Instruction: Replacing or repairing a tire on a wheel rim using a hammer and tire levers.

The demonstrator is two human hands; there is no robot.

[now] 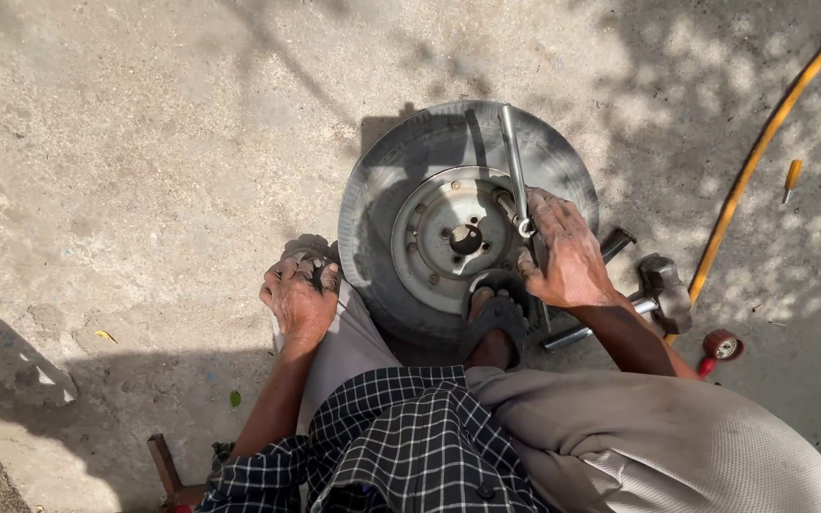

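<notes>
A small wheel (448, 223) lies flat on the concrete ground (144, 142) at the centre of the frame. A long metal bar (517, 171) crosses its steel rim, its long axis running from upper centre down toward the lower right. The right hand (567, 256) is the nearer one, fingers curled closed around the bar's lower part. The left hand (298, 296) rests on the knee at the tyre's left edge, fingers bent. A sandalled foot (494, 318) presses on the tyre. A hammer (662, 290) lies just to the right.

Tyre (382, 180): dusty matt rubber; rim (434, 233): dull, worn painted steel. Tyre lever (513, 152): bare smooth metal. Ground (144, 142): rough concrete.
</notes>
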